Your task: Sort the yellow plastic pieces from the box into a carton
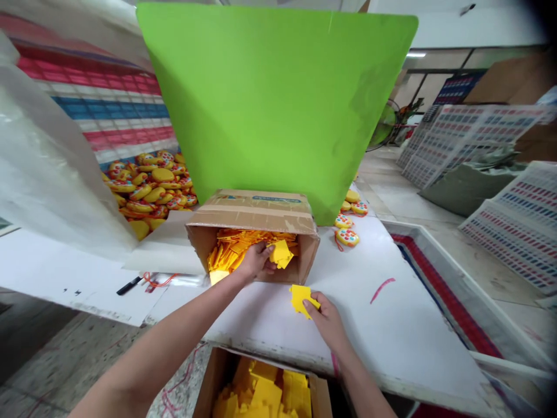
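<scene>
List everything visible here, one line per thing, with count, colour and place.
Brown cardboard box lying on its side: one, middle of the white table, full of yellow pieces.
Flat yellow plastic pieces: many, inside that box.
Open brown cardboard box: one, below the table's near edge, holding more yellow pieces.
White table: one, marked with a pink streak.
Green upright board: one, behind the box.
Round yellow toys with coloured buttons: a heap at left, a few at right of the board.
Black marker pen: one, left on the table.
Left hand: inside the box, gripping yellow pieces.
Right hand: on the table, holding one yellow piece.
</scene>
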The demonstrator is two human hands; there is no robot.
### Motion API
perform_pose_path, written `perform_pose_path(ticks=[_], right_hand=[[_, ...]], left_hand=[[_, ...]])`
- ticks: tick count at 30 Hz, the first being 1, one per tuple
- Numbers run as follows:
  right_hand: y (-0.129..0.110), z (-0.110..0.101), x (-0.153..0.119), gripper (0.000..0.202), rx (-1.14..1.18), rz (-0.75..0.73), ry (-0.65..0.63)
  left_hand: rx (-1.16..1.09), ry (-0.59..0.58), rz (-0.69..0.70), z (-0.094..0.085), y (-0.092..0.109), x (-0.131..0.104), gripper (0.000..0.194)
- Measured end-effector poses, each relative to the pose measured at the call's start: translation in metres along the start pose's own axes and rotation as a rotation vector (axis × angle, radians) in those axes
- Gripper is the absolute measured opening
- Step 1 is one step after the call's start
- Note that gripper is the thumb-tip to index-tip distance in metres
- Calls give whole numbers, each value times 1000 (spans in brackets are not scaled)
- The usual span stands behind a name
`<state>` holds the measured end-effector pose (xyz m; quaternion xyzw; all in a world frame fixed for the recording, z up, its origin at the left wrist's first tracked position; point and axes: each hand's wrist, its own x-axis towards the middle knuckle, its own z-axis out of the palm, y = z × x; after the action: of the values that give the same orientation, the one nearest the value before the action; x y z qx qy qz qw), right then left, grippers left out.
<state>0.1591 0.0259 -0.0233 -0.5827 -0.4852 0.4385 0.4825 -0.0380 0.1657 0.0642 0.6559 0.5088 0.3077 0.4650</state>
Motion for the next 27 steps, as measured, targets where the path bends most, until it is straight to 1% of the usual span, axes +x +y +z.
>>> perform_pose_path(ticks=[4, 7, 8, 9, 10, 11, 13, 15, 16, 17, 18, 19, 20, 21, 23, 24, 25, 27], right_hand=[[2, 0, 2, 39, 13, -1, -23], [-2, -1, 1, 38, 8, -6, -26], [-3, -1, 0, 38, 3, -7, -22], [-5, -2, 0, 37, -1, -6, -17], [-6, -2, -1, 37, -6, -4, -12], [-8, -2, -1, 36, -9, -3, -8], [-9, -1, -2, 34, -10, -5, -8], [-10, -1, -3, 33, -4, -11, -10], [-10, -1, -3, 32, 1, -13, -12], [-10, 0, -3, 32, 6, -13, -14], [-9, 0, -3, 32, 11, -13, -18], [-8, 0, -3, 33, 15, -12, -22], [-6, 0, -2, 33, 16, -10, -26], [-5, 0, -2, 33, 15, -8, -29], [-1, -1, -1, 32, 9, -5, -32], [1, -1, -1, 31, 5, -3, -32], [2, -1, -1, 31, 2, -4, -32], [4, -1, -2, 30, -3, -10, -33]], left_hand=[[-236, -28, -116, -8, 1, -16, 31], [-335, -30, -145, -12, 7, -30, 39], [-355, -45, -146, -14, 10, -38, 40], [-365, -88, -145, -16, 14, -47, 42], [-361, -161, -141, -19, 18, -58, 43], [-339, -262, -130, -22, 23, -70, 42], [-236, -522, -91, -27, 33, -98, 40], [-78, -776, -55, -31, 43, -125, 38], [9, -867, -28, -32, 48, -135, 36], [97, -920, 12, -32, 52, -141, 34], [178, -929, 67, -30, 55, -143, 32], [255, -893, 139, -28, 57, -141, 28], [332, -813, 220, -24, 58, -133, 25], [415, -695, 291, -20, 57, -121, 23], [610, -409, 364, -9, 51, -86, 23], [721, -245, 355, -3, 47, -65, 24], [815, -132, 328, 3, 42, -44, 24], [872, -46, 297, 13, 33, -5, 26]])
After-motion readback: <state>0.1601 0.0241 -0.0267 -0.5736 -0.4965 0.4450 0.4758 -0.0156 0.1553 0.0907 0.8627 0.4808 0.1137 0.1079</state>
